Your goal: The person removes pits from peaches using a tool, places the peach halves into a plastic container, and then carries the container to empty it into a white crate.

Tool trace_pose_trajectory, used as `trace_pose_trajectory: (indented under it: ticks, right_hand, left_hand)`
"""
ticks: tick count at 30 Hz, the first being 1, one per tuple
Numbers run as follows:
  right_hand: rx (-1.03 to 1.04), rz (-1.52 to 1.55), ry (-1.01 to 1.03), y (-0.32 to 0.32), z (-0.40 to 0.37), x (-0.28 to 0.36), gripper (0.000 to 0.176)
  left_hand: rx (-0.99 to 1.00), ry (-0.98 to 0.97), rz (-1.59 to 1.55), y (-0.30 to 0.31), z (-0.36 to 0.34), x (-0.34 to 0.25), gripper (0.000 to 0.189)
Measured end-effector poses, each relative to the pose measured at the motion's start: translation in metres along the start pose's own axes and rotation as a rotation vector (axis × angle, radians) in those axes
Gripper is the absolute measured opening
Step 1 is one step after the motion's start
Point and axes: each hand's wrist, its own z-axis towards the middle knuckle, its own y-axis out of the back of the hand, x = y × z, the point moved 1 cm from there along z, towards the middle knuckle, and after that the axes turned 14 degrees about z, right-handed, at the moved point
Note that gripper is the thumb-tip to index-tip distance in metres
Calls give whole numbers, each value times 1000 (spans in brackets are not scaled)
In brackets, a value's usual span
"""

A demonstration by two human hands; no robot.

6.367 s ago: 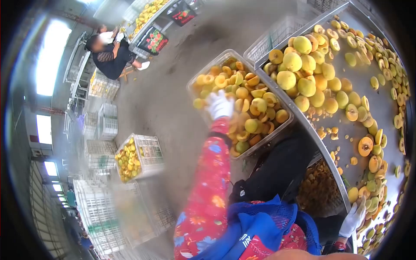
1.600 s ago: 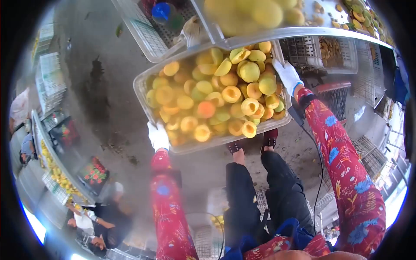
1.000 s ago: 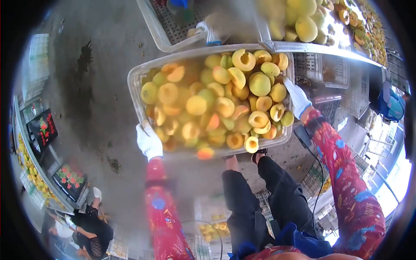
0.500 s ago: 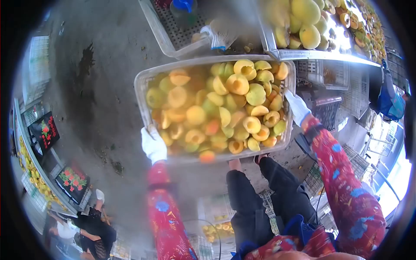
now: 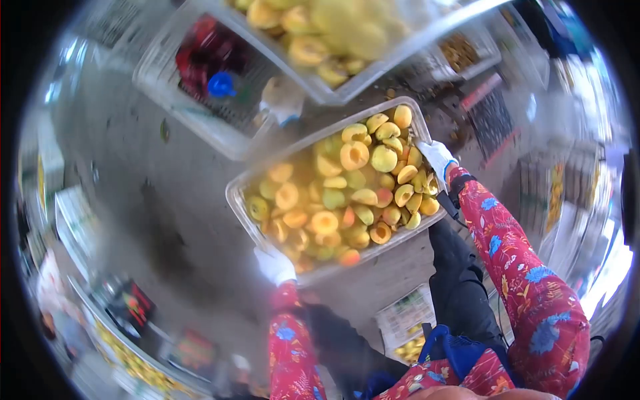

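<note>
A pale plastic crate (image 5: 235, 193) full of halved yellow-orange fruit (image 5: 325, 222) hangs in front of me, tilted so its right end is farther up in the view. My left hand (image 5: 275, 264), in a white glove, is closed on the crate's lower left corner; its fingers are partly blurred. At the right end, my right hand (image 5: 437, 159), also gloved in white, grips the rim. Both sleeves are red with blue flowers. The fruit on the left side of the crate looks hazy.
A metal-edged table (image 5: 340, 97) with more fruit stands beyond the crate. Left of it, another crate (image 5: 200, 127) holds a red item, a blue object (image 5: 221, 85) and a white glove (image 5: 281, 100). A low crate (image 5: 407, 313) sits near my legs. A blurred person (image 5: 67, 327) is at far left.
My view and body have turned. The held crate now slants, its left end lower and its right end nearer the view's top. Both hands still hold it, and the table's corner appears closer.
</note>
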Motion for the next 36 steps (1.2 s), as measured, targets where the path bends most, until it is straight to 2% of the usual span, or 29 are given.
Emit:
trace_pose_trajectory:
  ticks: [1, 2, 3, 4, 5, 6, 7, 9, 10, 11, 12, 14, 15, 16, 18, 20, 21, 23, 24, 25, 26, 28, 29, 30, 32, 33, 34, 35, 36]
  right_hand:
    - [-87, -85, 79, 1, 2, -8, 56]
    - [-117, -137, 143, 8, 14, -24, 51]
    - [-132, -65, 95, 14, 9, -21, 49]
    - [-52, -37, 57, 0, 6, -16, 48]
    - [-62, 39, -28, -6, -17, -1, 51]
    - [-57, 13, -9, -2, -13, -16, 54]
    - [-84, 69, -53, -1, -20, -12, 55]
    - [-102, 236, -143, -13, -38, -6, 58]
    - [-138, 248, -138, -16, -40, -8, 59]
    - [-183, 124, -94, -23, -66, 0, 57]
    - [-179, 67, -147, -26, -74, 6, 56]
    - [-202, 88, -118, -34, -81, 3, 51]
    - [-207, 111, -145, -38, -83, -4, 49]
    - [-212, 175, -157, -43, -88, -8, 47]
    - [-236, 115, -143, -54, -86, -45, 44]
    - [-248, 19, -180, -65, -92, -58, 43]
    - [-258, -77, -10, -76, -91, -84, 39]
    - [-364, 339, 25, -97, -97, -106, 41]
    - [-390, 344, -108, -92, -100, -83, 44]
    - [-414, 351, -240, -87, -105, -57, 47]
    - [-427, 434, -226, -93, -103, -58, 54]
    - [-486, 525, -249, -102, -107, -48, 56]
    - [-481, 517, -277, -102, -105, -49, 58]
    - [-463, 444, -276, -102, -103, -49, 59]
    - [-473, 389, -304, -110, -92, -52, 62]
    - [-484, 374, -289, -107, -89, -46, 62]
    - [-494, 347, -285, -105, -92, -39, 63]
    - [-552, 352, -280, -105, -93, -33, 61]
    - [-526, 409, -282, -101, -96, -27, 59]
  left_hand:
    - [-3, -13, 25, -4, 11, -1, 60]
    - [-19, -39, 41, -7, 26, -5, 63]
    - [-14, -107, 40, 5, 37, -19, 70]
    - [-13, -36, 81, 27, 22, -6, 71]
    - [30, -19, 122, 42, 23, -13, 72]
    - [67, -26, 169, 57, 39, -35, 72]
    - [46, -88, 112, 64, 53, -43, 74]
    - [20, -175, 205, 78, 92, -60, 72]
    - [-12, -246, 258, 80, 115, -68, 71]
    - [72, -213, 193, 66, 127, -44, 69]
    - [74, -235, 203, 69, 147, -57, 66]
    - [80, -347, 241, 55, 189, -63, 63]
    - [2, -415, 208, 47, 204, -66, 62]
    - [105, -346, 289, 56, 214, -81, 53]
    - [105, -449, 390, 58, 252, -100, 54]
    - [323, -412, 107, 81, 243, -159, 58]
    - [237, -440, 113, 70, 263, -160, 56]
    - [496, -431, -141, 73, 277, -190, 61]
    - [630, -417, -279, 72, 284, -210, 64]
    - [674, -429, -254, 74, 288, -216, 64]
    - [743, -389, -306, 74, 293, -237, 65]
    - [882, -295, -422, 65, 304, -260, 67]
    - [829, -370, -373, 53, 323, -263, 68]
    - [849, -353, -358, 50, 317, -277, 73]
    - [722, -358, -254, 37, 351, -279, 78]
    - [721, -377, -245, 28, 378, -276, 78]
    - [727, -384, -235, 31, 375, -285, 78]
    - [623, -343, -231, 39, 372, -284, 66]
    - [605, -416, -164, 58, 361, -277, 62]
